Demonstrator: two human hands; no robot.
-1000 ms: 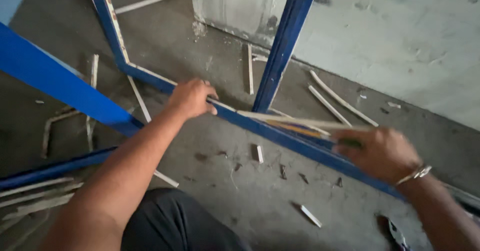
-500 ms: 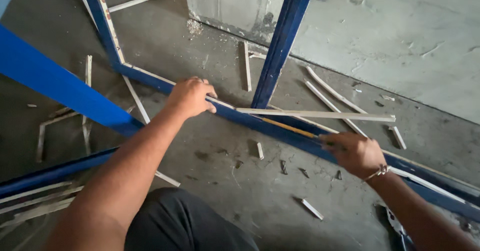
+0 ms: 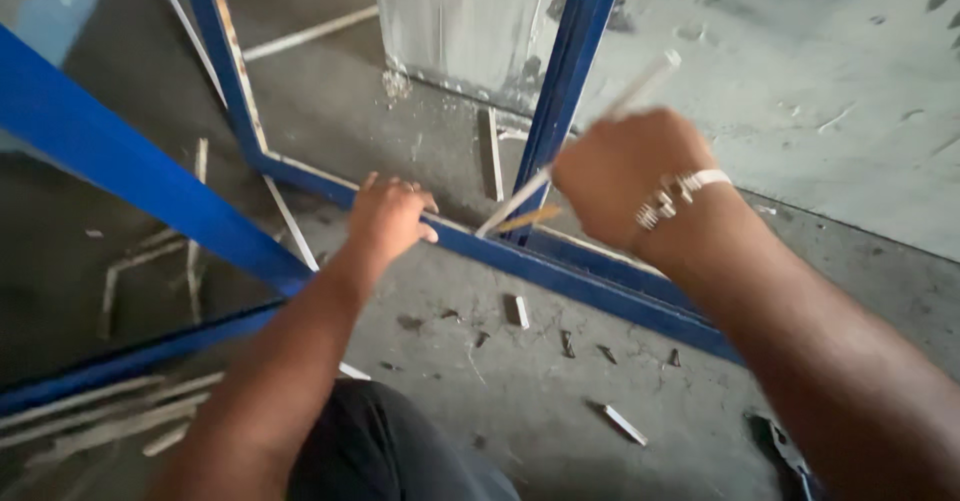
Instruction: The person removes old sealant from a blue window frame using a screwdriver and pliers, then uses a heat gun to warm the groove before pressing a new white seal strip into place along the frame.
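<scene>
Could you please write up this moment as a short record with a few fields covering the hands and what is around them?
left hand: pressed on the blue frame, fingers over its lower bar
right hand: raised, gripping a thin white strip that slants down to the frame
wrist: metal bracelet
floor: grey concrete, scattered strip offcuts and small chips
behind: grey pillar

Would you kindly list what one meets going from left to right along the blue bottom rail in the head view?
Left hand pressing on the blue bottom rail → lower tip of the pale strip → blue upright post → right hand gripping the strip, with a bracelet at the wrist.
</scene>
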